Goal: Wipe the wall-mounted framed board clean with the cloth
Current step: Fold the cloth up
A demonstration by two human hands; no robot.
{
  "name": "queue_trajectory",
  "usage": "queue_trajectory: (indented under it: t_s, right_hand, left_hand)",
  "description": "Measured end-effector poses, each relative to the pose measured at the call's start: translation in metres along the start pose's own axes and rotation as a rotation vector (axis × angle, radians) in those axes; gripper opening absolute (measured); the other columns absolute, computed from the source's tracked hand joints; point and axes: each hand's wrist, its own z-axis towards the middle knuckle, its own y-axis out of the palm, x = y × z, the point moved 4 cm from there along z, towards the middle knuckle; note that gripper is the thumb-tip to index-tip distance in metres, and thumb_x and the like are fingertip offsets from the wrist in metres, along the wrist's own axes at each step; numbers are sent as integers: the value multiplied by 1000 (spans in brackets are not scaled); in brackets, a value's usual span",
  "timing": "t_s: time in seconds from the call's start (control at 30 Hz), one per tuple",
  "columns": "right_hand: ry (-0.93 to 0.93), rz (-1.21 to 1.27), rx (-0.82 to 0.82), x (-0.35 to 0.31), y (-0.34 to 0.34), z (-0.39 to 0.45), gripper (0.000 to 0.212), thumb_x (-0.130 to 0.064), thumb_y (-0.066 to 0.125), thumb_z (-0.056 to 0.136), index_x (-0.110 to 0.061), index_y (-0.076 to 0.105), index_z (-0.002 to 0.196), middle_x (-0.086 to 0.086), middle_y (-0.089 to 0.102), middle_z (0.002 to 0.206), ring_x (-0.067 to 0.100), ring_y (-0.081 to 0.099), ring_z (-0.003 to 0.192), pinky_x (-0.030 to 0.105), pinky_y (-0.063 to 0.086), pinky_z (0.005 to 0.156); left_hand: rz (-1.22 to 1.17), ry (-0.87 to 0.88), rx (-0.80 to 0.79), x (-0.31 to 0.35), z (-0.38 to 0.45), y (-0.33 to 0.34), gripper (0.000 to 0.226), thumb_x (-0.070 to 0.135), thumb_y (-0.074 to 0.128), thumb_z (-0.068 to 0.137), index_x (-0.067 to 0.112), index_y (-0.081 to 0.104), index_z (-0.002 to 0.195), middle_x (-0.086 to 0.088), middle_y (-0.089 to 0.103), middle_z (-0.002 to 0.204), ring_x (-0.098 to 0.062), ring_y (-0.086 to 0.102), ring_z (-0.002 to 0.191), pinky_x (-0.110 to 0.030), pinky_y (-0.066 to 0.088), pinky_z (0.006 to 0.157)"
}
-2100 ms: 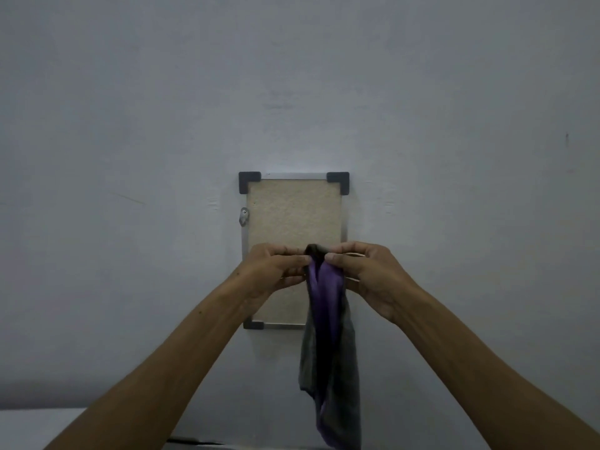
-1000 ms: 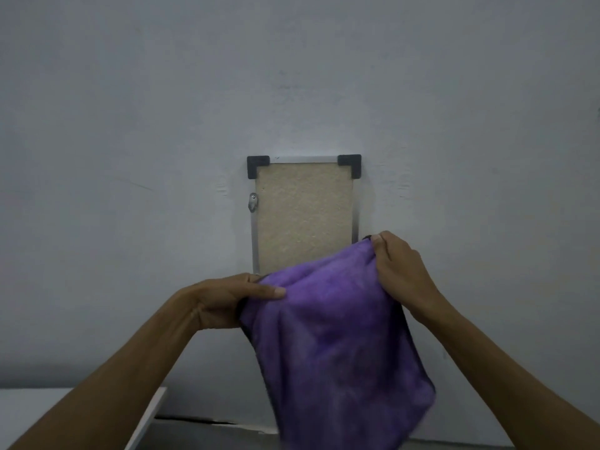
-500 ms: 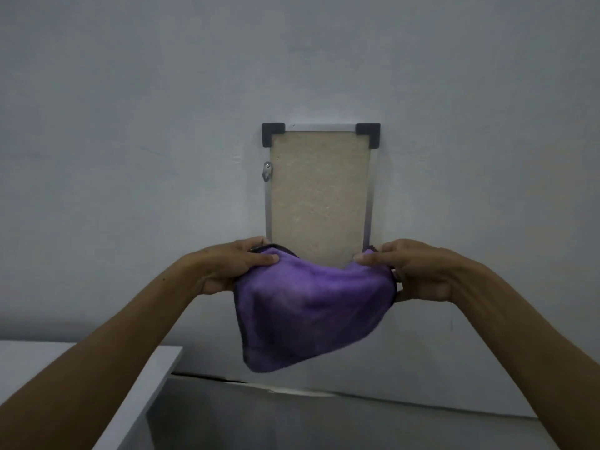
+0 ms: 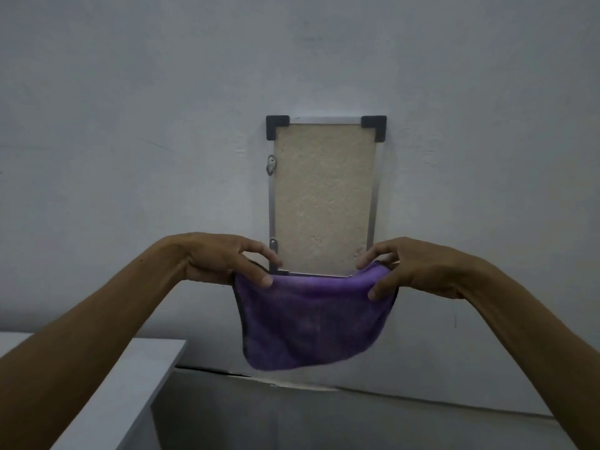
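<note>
A framed board (image 4: 323,196) hangs on the pale wall: beige textured panel, thin metal frame, black corner caps. A purple cloth (image 4: 311,323) hangs folded just below the board's bottom edge, stretched between both hands. My left hand (image 4: 224,259) pinches its left top corner by the board's lower left corner. My right hand (image 4: 409,271) pinches its right top corner and hides the board's lower right corner. The cloth is in front of the wall; I cannot tell whether it touches the board.
A white tabletop (image 4: 130,384) juts in at the lower left, its corner near the wall. A crack or seam (image 4: 292,381) runs along the wall below the cloth. Small metal clips (image 4: 271,164) sit on the board's left frame.
The cloth went from a bunched strip to spread wide, then doubled over between both hands. My hands have moved apart to the board's lower corners, and the view has tilted downward.
</note>
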Motion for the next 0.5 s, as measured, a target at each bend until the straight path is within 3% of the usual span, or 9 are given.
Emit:
queue_trajectory:
  t_s: [0.07, 0.17, 0.33, 0.5]
  right_hand:
    - [-12, -27, 24, 1, -3, 2, 35, -7, 89, 67, -19, 76, 97, 6, 66, 112, 24, 64, 102, 19, 57, 67]
    - [-5, -29, 41, 3, -6, 5, 25, -5, 86, 70, -16, 78, 91, 8, 73, 102, 24, 68, 96, 19, 56, 65]
    - [-14, -62, 26, 5, -5, 5, 8, -13, 84, 76, -15, 80, 82, 6, 74, 98, 19, 68, 94, 18, 55, 67]
    - [-11, -60, 38, 6, -6, 4, 3, -16, 81, 81, -15, 81, 84, 4, 75, 96, 20, 67, 99, 26, 59, 78]
  left_hand:
    - [191, -25, 30, -1, -1, 2, 51, 18, 90, 66, 26, 72, 112, -5, 58, 133, -24, 59, 118, -30, 57, 85]
    - [384, -35, 113, -1, 1, 4, 35, 11, 86, 73, 25, 73, 102, -1, 63, 124, -18, 58, 114, -22, 53, 83]
    - [279, 11, 191, 4, 2, -3, 28, -3, 77, 77, 17, 73, 96, -10, 70, 116, -25, 66, 105, -26, 60, 76]
    - [218, 41, 266, 3, 5, -10, 17, -5, 71, 83, 11, 70, 88, -17, 70, 109, -25, 68, 97, -25, 59, 72]
